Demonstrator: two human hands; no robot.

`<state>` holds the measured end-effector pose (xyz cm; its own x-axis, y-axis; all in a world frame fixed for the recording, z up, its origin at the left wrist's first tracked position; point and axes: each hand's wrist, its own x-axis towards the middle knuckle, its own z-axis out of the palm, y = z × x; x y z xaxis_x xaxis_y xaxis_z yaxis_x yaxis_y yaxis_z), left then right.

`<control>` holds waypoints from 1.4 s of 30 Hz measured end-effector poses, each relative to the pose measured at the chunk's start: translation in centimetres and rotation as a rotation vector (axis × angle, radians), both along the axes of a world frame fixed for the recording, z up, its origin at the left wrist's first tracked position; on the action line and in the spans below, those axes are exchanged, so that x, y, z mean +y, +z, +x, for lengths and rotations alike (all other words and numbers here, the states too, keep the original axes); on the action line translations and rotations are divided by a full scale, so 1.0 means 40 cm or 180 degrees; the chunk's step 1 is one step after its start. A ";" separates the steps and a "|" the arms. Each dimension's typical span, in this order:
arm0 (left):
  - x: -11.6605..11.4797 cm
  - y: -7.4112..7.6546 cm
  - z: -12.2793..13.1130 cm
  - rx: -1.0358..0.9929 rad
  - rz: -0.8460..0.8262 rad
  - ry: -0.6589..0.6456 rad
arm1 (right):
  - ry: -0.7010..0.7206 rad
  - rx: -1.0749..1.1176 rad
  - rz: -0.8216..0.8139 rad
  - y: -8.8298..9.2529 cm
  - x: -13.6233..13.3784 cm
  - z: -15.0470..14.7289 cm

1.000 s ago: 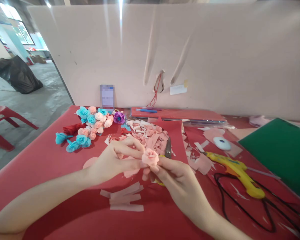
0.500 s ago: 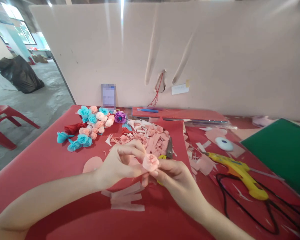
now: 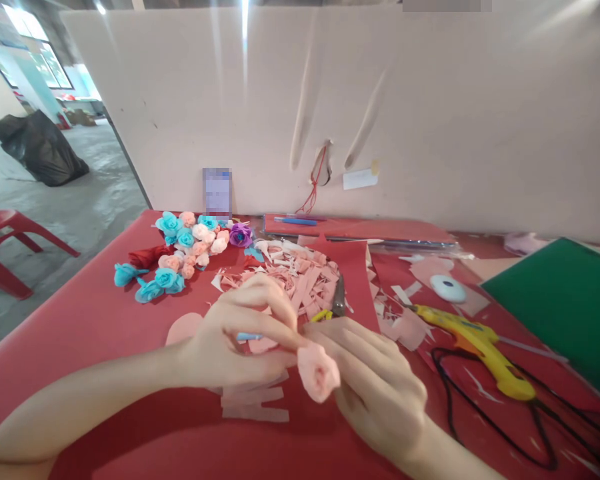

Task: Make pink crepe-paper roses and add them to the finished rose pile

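Dipping and tilting since half a second ago, the pink flower [image 3: 319,373] is now showing its rolled centre to the viewer, hovering between both hands above the red counter [image 3: 180,440]. The right hand [image 3: 380,380] is curling its fingers behind the flower; their tips are hiding, so I can't tell if they're pinching. The left hand [image 3: 235,333] is bringing index finger and thumb to the flower's left edge, pinch unclear too. Pink strips [image 3: 255,406] are lying below.
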<state>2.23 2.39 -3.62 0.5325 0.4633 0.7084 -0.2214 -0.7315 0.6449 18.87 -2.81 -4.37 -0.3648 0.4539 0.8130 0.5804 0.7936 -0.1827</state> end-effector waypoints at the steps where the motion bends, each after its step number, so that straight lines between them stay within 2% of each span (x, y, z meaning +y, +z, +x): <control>1: -0.001 0.010 -0.005 0.0146 0.0084 -0.0087 | 0.0011 -0.0140 0.0088 0.005 0.002 0.008; 4: -0.008 0.040 -0.018 0.0649 -0.0152 -0.0312 | 0.0102 -0.0622 0.0220 0.020 0.010 0.037; 8: -0.021 0.067 -0.023 0.0936 -0.0750 -0.0355 | 0.0145 -0.1024 0.0391 0.028 0.019 0.060; 13: -0.025 0.077 -0.022 0.1145 -0.1469 -0.0497 | 0.0169 -0.1188 0.0404 0.034 0.018 0.063; 17: -0.024 0.082 -0.029 0.1521 -0.1734 -0.0351 | 0.0172 -0.1233 0.0439 0.042 0.017 0.060; 27: -0.035 0.101 -0.027 0.2015 -0.1699 0.0033 | -0.0013 -0.1552 0.0495 0.068 0.010 0.047; 30: -0.041 0.110 -0.027 0.2078 -0.1718 0.0005 | -0.0014 -0.1595 0.0593 0.066 0.007 0.051; 36: -0.051 0.109 -0.029 0.1745 -0.1488 -0.0165 | 0.0019 -0.1631 0.0609 0.063 0.006 0.056; 42: -0.057 0.108 -0.030 0.2046 -0.1267 0.0306 | -0.0053 -0.1624 0.0350 0.074 0.005 0.049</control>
<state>1.05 0.10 0.69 0.7282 0.6840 0.0423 0.3397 -0.4140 0.8445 20.82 -2.60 -1.42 -0.7205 0.3850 0.5768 0.5865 0.7821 0.2106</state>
